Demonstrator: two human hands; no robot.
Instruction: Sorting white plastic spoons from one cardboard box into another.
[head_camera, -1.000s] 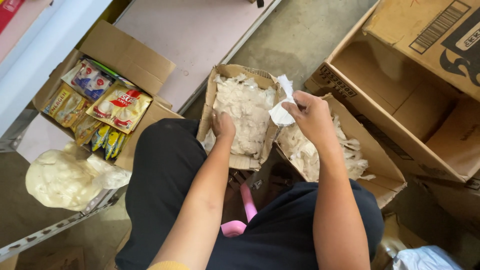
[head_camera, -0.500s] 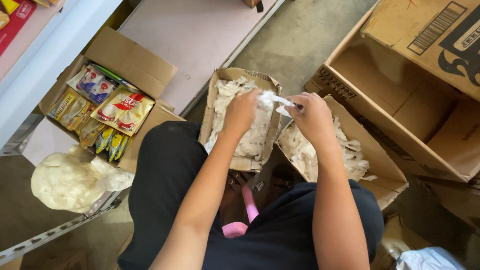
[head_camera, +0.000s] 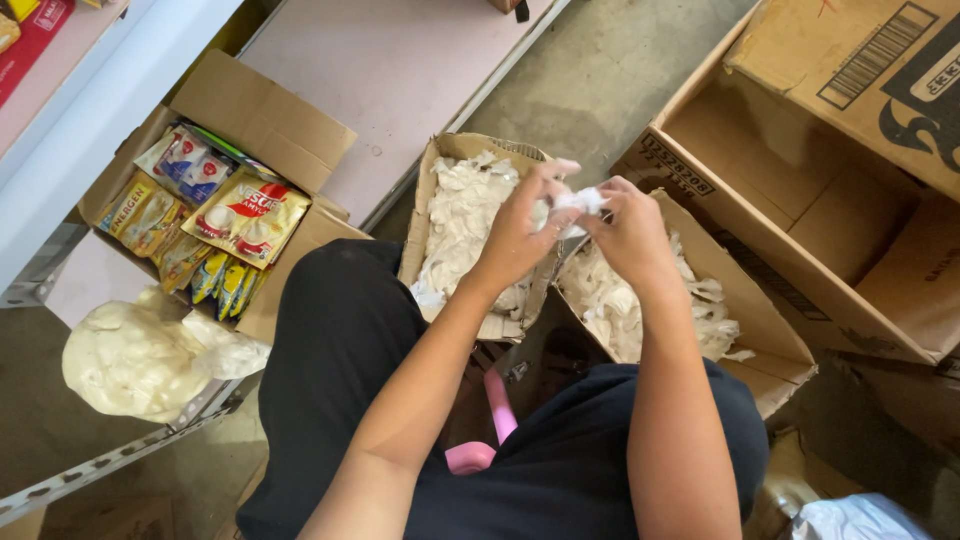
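Note:
My left hand (head_camera: 522, 228) and my right hand (head_camera: 627, 226) meet above two small cardboard boxes and both pinch a small crumpled white piece (head_camera: 578, 203) between the fingertips. Below the left hand, the left box (head_camera: 436, 188) holds a heap of similar white crumpled pieces. The right box (head_camera: 745, 306) under my right forearm also holds a pile of them. My black-clad knees frame both boxes from below.
An open carton (head_camera: 268, 118) of colourful sachet packs sits at the left on a low shelf. A whitish plastic bag (head_camera: 140, 362) lies beside it. Large empty cartons (head_camera: 800, 180) stand at the right. A pink object (head_camera: 490, 425) lies between my legs.
My left hand has risen from the left box and joined my right hand at the white piece, which both hands now hold and crumple between the boxes.

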